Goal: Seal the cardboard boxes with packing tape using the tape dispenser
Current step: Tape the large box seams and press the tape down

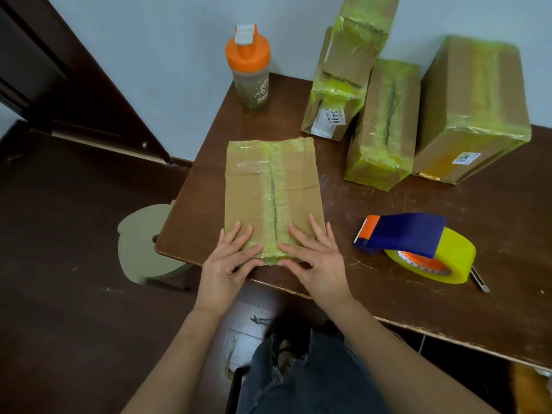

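Observation:
A flat cardboard box (248, 186) lies on the dark wooden table (418, 294) near its front left corner, with yellowish tape running along its middle seam. My left hand (230, 258) presses flat on the box's near edge, left of the seam. My right hand (313, 255) presses flat on the same edge, right of the seam. The blue and orange tape dispenser (415, 246), loaded with a yellow tape roll, lies on the table to the right of my right hand, untouched.
Several taped boxes stand at the back right: a tall one (346, 73), a middle one (385, 124), a large one (472, 109). An orange-lidded bottle (251, 70) stands at the back left by the wall. A pale stool (143, 243) is on the floor left of the table.

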`<action>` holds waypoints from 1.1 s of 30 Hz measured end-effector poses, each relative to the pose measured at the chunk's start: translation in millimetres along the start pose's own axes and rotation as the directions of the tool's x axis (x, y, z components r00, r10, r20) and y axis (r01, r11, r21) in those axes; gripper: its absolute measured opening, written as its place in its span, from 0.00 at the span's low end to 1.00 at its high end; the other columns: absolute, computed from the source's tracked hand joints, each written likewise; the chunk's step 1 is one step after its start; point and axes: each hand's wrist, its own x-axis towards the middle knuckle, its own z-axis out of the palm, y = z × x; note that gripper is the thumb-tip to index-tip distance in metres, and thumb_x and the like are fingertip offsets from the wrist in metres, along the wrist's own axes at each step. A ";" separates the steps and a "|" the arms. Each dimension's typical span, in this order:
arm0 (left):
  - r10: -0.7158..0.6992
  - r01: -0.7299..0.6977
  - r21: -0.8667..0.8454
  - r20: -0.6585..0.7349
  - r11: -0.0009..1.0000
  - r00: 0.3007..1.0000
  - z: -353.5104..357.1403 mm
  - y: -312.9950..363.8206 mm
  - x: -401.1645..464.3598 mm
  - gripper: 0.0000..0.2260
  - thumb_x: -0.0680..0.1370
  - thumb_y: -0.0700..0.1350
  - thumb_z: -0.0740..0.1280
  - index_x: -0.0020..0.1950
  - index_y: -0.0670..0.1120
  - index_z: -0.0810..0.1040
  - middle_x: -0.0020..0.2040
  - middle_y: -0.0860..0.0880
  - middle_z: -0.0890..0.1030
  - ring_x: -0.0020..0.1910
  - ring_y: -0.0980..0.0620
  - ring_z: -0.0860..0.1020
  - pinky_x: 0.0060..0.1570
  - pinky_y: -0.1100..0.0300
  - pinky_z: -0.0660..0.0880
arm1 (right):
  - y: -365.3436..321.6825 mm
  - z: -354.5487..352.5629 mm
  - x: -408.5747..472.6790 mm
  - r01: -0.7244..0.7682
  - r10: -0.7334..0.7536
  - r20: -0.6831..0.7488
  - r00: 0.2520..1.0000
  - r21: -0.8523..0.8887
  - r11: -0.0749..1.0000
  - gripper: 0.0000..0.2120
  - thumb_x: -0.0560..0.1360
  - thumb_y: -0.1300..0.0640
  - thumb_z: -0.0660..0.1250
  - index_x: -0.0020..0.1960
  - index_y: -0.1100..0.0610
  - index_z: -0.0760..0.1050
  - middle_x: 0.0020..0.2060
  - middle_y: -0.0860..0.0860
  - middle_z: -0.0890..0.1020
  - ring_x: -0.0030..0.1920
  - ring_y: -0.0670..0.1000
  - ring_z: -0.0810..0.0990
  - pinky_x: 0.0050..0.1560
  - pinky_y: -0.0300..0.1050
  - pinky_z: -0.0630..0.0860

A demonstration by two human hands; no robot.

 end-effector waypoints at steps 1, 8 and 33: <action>0.005 -0.005 0.005 -0.012 1.000 1.000 1.4 -0.4 -0.2 0.15 0.75 0.50 0.67 0.59 0.46 0.79 0.65 0.45 0.76 0.71 0.47 0.68 0.75 0.50 0.56 | -0.6 0.7 0.4 0.003 -0.003 -0.012 1.000 -0.008 1.000 0.16 0.71 0.44 0.71 0.55 0.49 0.84 0.65 0.47 0.76 0.73 0.57 0.67 0.73 0.64 0.57; 0.006 -0.006 0.000 -0.040 1.000 0.999 5.9 -0.5 -0.6 0.13 0.75 0.48 0.68 0.57 0.45 0.81 0.62 0.46 0.78 0.70 0.47 0.70 0.75 0.50 0.56 | -2.6 6.7 -0.3 -0.021 0.020 -0.057 0.998 -0.006 1.000 0.12 0.73 0.46 0.69 0.50 0.50 0.85 0.58 0.44 0.80 0.70 0.53 0.71 0.76 0.57 0.55; -0.108 0.108 -0.025 0.032 0.994 0.994 -12.8 11.7 -1.6 0.16 0.70 0.32 0.73 0.57 0.41 0.81 0.62 0.45 0.78 0.70 0.53 0.70 0.68 0.64 0.66 | 9.2 -41.3 -4.1 -0.213 0.195 0.113 0.974 0.183 0.960 0.14 0.71 0.72 0.72 0.51 0.58 0.84 0.61 0.46 0.77 0.71 0.44 0.68 0.68 0.40 0.71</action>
